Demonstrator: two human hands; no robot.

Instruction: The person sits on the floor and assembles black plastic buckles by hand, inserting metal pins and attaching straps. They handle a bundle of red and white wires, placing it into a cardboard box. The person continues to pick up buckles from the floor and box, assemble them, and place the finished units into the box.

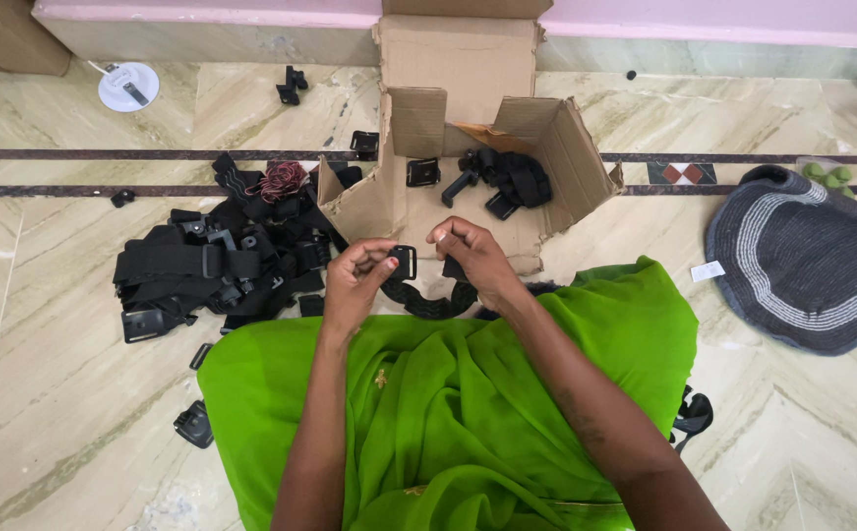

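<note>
A black strap (pixel 428 301) loops downward between my two hands, above my lap draped in green cloth (pixel 448 393). My left hand (pixel 357 277) pinches one end, where a black plastic buckle (pixel 404 263) sits at my fingertips. My right hand (pixel 472 251) grips the other end of the same strap, fingers curled over it. Both hands hover just in front of a torn-open cardboard box (pixel 389 202).
The box holds a few black buckles and straps (pixel 507 177). A big heap of black straps (pixel 222 265) lies on the marble floor at left, with loose buckles (pixel 195 425) around. A round grey rug (pixel 812 261) lies at right. A white disc (pixel 128 87) rests at far left.
</note>
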